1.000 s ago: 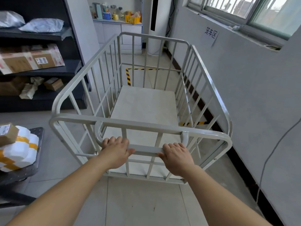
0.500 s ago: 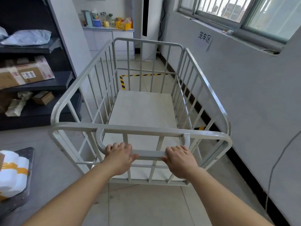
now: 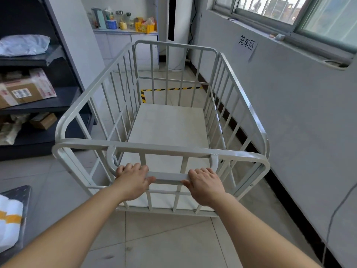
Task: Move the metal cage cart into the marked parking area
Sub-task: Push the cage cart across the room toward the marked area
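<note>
grip: we see left hand (image 3: 133,181) and right hand (image 3: 205,185) both wrapped around the handle bar (image 3: 168,176).
cart: metal cage cart (image 3: 170,128) just beside the wall (image 3: 299,117); striped floor tape (image 3: 170,89) ahead.

The cage cart (image 3: 162,120) was tubular metal under smooth, faintly glossy pale-grey paint, its deck matt. The floor tiles (image 3: 154,238) looked glazed and scuffed, the wall (image 3: 289,122) matt painted plaster, the shelf boxes (image 3: 23,91) brown cardboard with glossy tape
</note>
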The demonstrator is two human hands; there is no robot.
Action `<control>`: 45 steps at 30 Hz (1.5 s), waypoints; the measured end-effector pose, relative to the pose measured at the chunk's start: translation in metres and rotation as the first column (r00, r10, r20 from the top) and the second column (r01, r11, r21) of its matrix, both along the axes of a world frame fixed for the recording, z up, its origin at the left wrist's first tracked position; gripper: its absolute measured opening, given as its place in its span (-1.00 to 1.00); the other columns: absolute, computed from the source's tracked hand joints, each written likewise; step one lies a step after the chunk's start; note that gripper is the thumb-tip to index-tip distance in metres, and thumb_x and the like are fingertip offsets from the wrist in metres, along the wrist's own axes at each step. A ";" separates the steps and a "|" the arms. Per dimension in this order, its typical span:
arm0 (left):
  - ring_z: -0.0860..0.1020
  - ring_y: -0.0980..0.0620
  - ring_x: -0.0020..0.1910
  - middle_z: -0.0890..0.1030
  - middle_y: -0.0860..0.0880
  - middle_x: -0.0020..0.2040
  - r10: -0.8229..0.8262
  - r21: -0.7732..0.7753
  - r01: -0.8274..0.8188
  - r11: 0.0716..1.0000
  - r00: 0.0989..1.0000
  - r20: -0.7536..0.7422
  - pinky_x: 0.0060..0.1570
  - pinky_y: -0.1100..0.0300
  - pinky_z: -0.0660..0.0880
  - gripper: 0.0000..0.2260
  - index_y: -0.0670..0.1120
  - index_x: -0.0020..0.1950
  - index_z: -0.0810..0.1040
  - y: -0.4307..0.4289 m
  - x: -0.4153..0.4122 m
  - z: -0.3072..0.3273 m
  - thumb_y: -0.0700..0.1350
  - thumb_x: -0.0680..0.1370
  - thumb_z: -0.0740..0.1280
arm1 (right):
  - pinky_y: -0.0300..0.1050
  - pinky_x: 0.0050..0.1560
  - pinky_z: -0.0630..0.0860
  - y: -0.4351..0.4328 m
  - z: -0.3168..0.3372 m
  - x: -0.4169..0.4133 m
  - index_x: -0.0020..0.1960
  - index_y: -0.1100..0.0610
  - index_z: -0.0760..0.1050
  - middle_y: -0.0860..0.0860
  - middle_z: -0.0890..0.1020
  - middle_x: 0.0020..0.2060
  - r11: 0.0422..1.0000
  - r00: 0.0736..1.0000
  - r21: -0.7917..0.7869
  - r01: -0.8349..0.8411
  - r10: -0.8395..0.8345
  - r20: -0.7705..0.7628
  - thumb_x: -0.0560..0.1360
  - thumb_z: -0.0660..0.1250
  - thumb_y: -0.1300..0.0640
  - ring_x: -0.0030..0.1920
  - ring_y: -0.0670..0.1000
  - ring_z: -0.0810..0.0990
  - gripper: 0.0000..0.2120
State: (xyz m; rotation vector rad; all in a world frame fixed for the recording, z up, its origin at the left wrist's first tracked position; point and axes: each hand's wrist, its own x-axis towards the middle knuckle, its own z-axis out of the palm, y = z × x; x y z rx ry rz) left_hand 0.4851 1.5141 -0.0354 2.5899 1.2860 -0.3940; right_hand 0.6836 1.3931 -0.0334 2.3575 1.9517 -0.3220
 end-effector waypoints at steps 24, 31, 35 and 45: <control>0.33 -0.06 0.25 0.42 -0.04 0.21 -0.005 0.009 0.005 1.000 1.000 0.010 0.27 -0.03 0.15 -0.61 -0.02 0.22 0.35 0.151 0.065 -0.001 0.21 0.62 -0.04 | -0.02 0.24 0.27 0.149 -0.001 0.066 0.08 0.06 0.38 0.02 0.53 -0.02 0.997 1.000 0.069 -0.031 0.031 -0.005 0.53 -0.23 -0.30 0.05 0.08 0.46 -0.42; 0.33 -0.07 0.25 0.42 -0.05 0.21 -0.013 -0.014 0.013 1.000 1.000 0.009 0.27 -0.03 0.15 -0.60 -0.03 0.23 0.35 0.203 0.091 -0.001 0.21 0.61 -0.04 | -0.02 0.26 0.28 0.199 0.004 0.091 0.09 0.07 0.39 0.03 0.55 0.01 0.995 1.000 0.104 -0.001 0.003 -0.019 0.26 -0.50 -0.35 0.08 0.09 0.48 -0.12; 0.33 -0.07 0.27 0.42 -0.05 0.23 -0.019 -0.013 0.019 1.000 1.000 0.005 0.27 -0.02 0.15 -0.59 -0.02 0.25 0.35 0.230 0.108 0.001 0.21 0.61 -0.04 | -0.04 0.25 0.27 0.226 0.006 0.106 0.10 0.06 0.39 0.01 0.53 0.00 0.993 1.000 0.117 -0.002 0.005 -0.019 0.26 -0.50 -0.34 0.06 0.06 0.47 -0.13; 0.32 -0.09 0.27 0.43 -0.06 0.21 -0.006 -0.012 0.006 1.000 1.000 0.009 0.24 -0.01 0.14 -0.59 -0.04 0.22 0.35 0.279 0.153 0.000 0.22 0.61 -0.03 | -0.04 0.23 0.25 0.278 0.004 0.152 0.11 0.06 0.39 0.02 0.54 0.04 0.995 1.000 0.097 -0.018 0.018 0.005 0.32 -0.44 -0.37 0.11 0.08 0.46 -0.17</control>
